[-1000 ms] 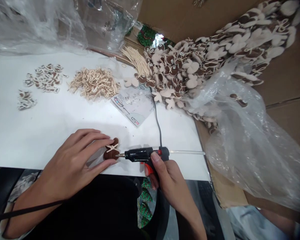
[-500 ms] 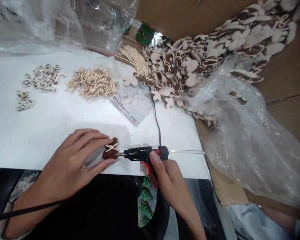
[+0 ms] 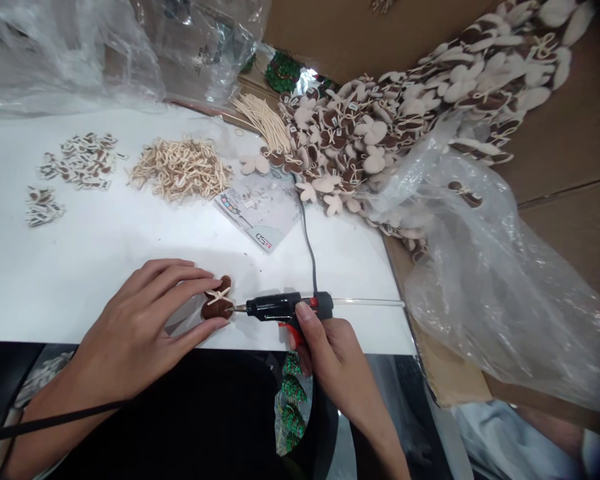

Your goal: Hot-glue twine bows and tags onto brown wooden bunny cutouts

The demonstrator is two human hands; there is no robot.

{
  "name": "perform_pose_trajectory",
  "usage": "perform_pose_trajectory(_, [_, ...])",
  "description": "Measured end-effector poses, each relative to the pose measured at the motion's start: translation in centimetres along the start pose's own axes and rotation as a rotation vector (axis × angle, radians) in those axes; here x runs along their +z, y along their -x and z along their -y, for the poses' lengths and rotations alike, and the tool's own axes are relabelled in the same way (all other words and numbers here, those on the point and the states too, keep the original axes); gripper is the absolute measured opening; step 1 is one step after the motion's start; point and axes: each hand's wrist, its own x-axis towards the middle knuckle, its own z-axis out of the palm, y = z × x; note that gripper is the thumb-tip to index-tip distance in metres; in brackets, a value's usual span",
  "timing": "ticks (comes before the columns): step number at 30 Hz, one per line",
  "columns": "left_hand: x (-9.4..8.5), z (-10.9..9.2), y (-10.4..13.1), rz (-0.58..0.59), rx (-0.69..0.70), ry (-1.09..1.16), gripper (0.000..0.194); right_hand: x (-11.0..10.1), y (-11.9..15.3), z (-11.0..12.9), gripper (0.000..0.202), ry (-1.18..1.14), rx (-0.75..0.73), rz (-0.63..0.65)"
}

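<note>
A small brown bunny-shaped felt piece (image 3: 217,309) with a cream string bow (image 3: 219,295) lies near the table's front edge. My left hand (image 3: 145,313) grips it at its edges between thumb and fingers. In my right hand (image 3: 325,347) is a black glue gun (image 3: 277,307) with a red trigger, my thumb on its upper side. Its metal nozzle is at the right edge of the brown piece; I cannot tell whether it touches. A clear glue stick (image 3: 370,302) sticks out of the gun's back, and its grey cord (image 3: 309,240) runs up the table.
Beyond my hands are a pile of cream bows (image 3: 180,167), small labels (image 3: 83,160), a printed card (image 3: 260,210) and loose cream strings (image 3: 264,121). A big heap of brown and white pieces (image 3: 370,130) fills the right back, beside a clear plastic bag (image 3: 470,267) and cardboard.
The whole view has shifted slightly, so the table things appear a little further left. The nozzle stays at the brown piece's right edge, and both hands keep their hold.
</note>
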Motion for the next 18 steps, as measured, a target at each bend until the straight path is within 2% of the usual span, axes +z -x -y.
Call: perform_pose_trajectory(18, [0.07, 0.09, -0.02, -0.023, -0.010, 0.015, 0.040, -0.40, -0.19, -0.20, 0.090, 0.049, -0.027, -0.035])
